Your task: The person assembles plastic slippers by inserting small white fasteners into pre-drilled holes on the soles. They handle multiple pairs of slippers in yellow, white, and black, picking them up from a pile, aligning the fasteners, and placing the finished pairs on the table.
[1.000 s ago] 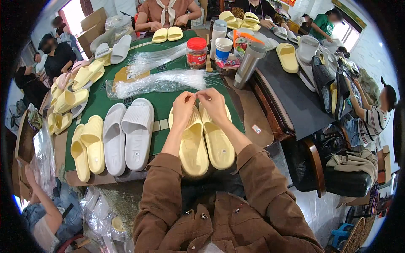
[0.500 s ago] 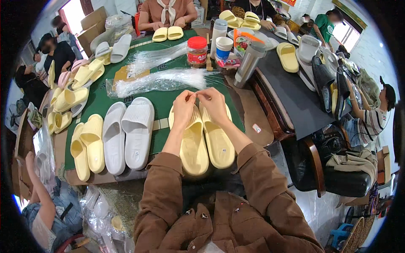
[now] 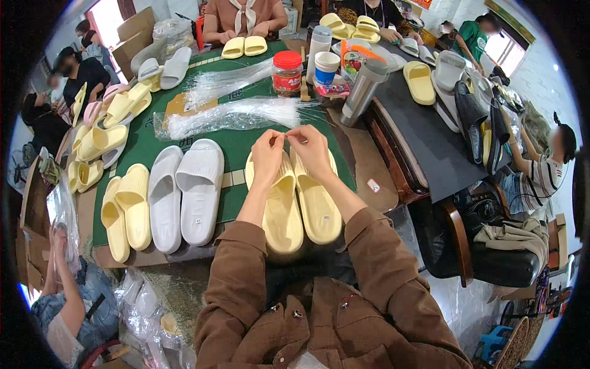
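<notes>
A pair of yellow slide slippers point(image 3: 323, 216) lies side by side in front of me, toes pointing away. Over their straps, my left hand point(image 3: 267, 157) and my right hand point(image 3: 311, 150) meet with thumbs and fingertips pinched close together. Whatever sits between the fingertips is too small to make out. Just beyond the hands, a bundle of clear thin plastic strands point(image 3: 236, 115) rests on its wrapper. A light grey pair of slides point(image 3: 200, 206) stands to the left, with another yellow pair point(image 3: 133, 206) beyond it.
A second strand bundle point(image 3: 224, 83), a red-lidded jar point(image 3: 287, 75), a paper cup point(image 3: 326, 69) and a steel tumbler point(image 3: 364, 92) stand farther back. More slippers line the green table's point(image 3: 138, 147) left side. A black chair point(image 3: 491, 261) is at right; co-workers sit around.
My hands stay pinched together over the yellow slides, with only slight finger movement. At the left, a co-worker's hands have shifted.
</notes>
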